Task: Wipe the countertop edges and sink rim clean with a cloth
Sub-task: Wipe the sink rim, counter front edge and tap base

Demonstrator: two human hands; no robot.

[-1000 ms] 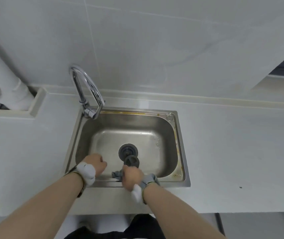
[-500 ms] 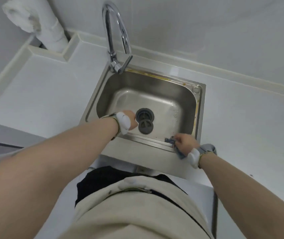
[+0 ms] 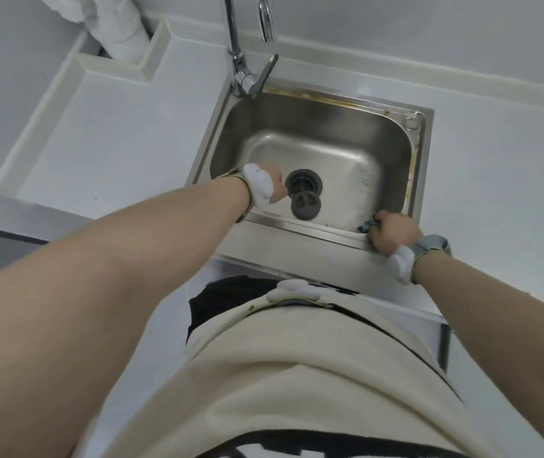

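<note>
One white countertop [image 3: 121,133] fills the upper half of the frame, with one steel sink [image 3: 424,166] set into it right of centre. One tap [image 3: 247,74] stands at the sink's upper left corner, and one white wrapped pipe [image 3: 115,24] rises in the upper left of the frame. Two bare forearms reach up from the lower corners. The left hand [image 3: 272,186] extends over the near rim into the basin, just left of the one drain [image 3: 303,183]; its fingers are hidden behind the wrist, so its grip cannot be determined. One round drain stopper [image 3: 306,205] lies just below the drain. The right hand [image 3: 393,231] sits at the sink's lower right corner with its fingers curled around one dark blue-grey cloth [image 3: 365,227], which is pressed against the near rim. Each wrist carries one strap with a white pad, two in total.
</note>
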